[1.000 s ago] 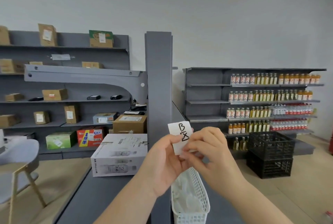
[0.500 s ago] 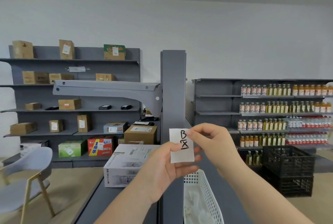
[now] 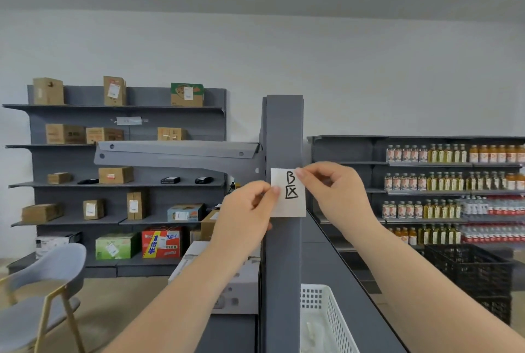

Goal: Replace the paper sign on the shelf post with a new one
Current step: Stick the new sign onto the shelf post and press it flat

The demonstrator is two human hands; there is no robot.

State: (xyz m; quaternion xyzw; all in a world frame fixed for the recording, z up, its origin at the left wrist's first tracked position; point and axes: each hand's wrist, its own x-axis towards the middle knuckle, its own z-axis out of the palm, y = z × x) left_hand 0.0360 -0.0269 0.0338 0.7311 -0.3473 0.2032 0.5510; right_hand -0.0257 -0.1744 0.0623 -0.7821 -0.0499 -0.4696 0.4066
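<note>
A small white paper sign [image 3: 289,205] with black handwritten marks lies flat against the front of the grey shelf post [image 3: 284,131], about halfway up it. My left hand [image 3: 244,213] pinches the sign's left edge. My right hand [image 3: 335,190] pinches its upper right corner. Both hands grip the paper from opposite sides. No other sign shows on the post.
A white perforated basket [image 3: 332,315] sits at the post's foot on the right. A white carton [image 3: 241,287] lies left of the post. Grey shelves with boxes [image 3: 113,176] line the back left, bottle shelves [image 3: 454,182] the right. Black crates [image 3: 471,276] and a grey chair [image 3: 42,287] stand on the floor.
Both hands have risen with the sign from chest height up to the post's front. The sign now rests flat against the post. The view has tilted upward.
</note>
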